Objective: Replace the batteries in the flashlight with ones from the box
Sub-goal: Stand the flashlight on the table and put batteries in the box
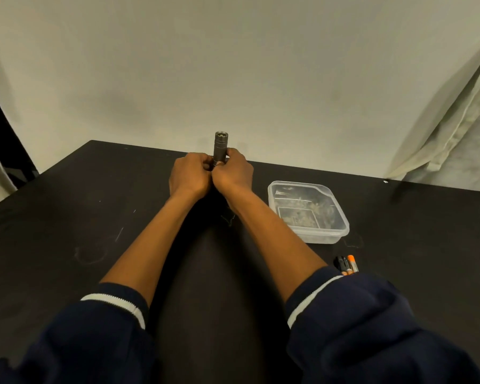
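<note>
At frame centre, above the black matte desk (67,217), the ribbed grey metal flashlight (220,146) stands upright, lens end up, both the left hand (190,173) and right hand (233,171) clenched around its lower end, the clear plastic box (308,212) at right.

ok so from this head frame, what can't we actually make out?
- Lower end of the flashlight: wrapped by the left hand and right hand, so cap on or off is unknown.
- Batteries near the table's right side: partly hidden by the right sleeve, count unclear.
- Clear box: looks empty, but glare on the plastic blurs the bottom.
</note>
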